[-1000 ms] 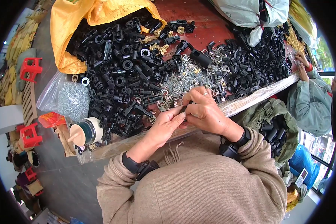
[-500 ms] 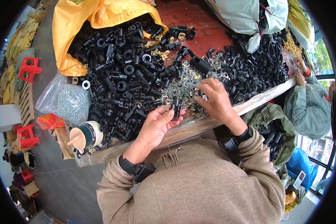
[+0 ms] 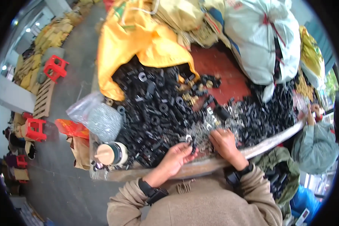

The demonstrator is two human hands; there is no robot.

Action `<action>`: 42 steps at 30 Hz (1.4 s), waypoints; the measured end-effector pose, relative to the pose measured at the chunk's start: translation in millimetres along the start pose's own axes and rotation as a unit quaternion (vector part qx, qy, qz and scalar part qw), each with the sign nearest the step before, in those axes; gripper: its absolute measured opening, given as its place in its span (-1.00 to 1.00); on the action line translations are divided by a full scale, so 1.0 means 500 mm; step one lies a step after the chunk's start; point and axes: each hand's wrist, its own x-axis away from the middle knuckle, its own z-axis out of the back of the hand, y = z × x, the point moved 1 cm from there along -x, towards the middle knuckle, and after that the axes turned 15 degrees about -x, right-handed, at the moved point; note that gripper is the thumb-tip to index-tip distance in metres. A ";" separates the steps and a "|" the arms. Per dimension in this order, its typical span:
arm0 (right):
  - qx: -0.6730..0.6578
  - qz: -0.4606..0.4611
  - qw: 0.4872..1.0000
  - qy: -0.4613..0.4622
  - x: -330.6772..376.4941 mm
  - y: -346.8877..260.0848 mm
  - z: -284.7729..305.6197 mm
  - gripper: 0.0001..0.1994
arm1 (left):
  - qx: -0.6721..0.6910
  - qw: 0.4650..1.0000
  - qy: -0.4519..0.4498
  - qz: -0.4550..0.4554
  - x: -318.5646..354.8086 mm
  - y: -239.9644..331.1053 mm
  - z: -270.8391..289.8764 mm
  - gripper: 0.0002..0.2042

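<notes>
My left hand [image 3: 176,159] is closed on a small black plastic part [image 3: 193,146], held upright between thumb and fingers above the table's near edge. Just right of it, my right hand [image 3: 226,146] reaches into a heap of small bent metal clips [image 3: 200,132]. Its fingers are curled together, and motion blur hides what lies between their tips. A heap of black plastic fittings [image 3: 154,113] spreads behind and left of my left hand. Beyond my right hand lies a black cylinder [image 3: 222,112]. Farther right is a pile of small black pieces [image 3: 258,122].
An orange sack [image 3: 139,41] lies open over the fittings. White sacks [image 3: 252,45] stand at the back right. A lidded jar [image 3: 116,154] and a bag of tiny metal pieces [image 3: 104,120] sit at the left edge. Another person's grey-green sleeve [image 3: 314,141] shows at right.
The view has tilted up, so the table sits lower in the picture. My right hand's fingers, apart before, have drawn together down at the clips. My left hand still holds the black part.
</notes>
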 end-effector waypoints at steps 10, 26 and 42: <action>-0.164 -0.018 0.986 0.025 -0.009 0.000 0.021 -0.96 | 0.022 0.999 -0.031 0.025 -0.015 0.003 -0.010 -0.84; -0.201 -0.004 0.979 0.029 -0.012 -0.026 0.064 -0.92 | -0.004 0.999 -0.033 0.014 -0.021 0.012 -0.024 -0.83; -0.347 -0.068 0.927 -0.124 -0.008 -0.067 0.055 -0.77 | 0.021 0.993 -0.113 -0.024 -0.014 0.031 -0.042 -0.79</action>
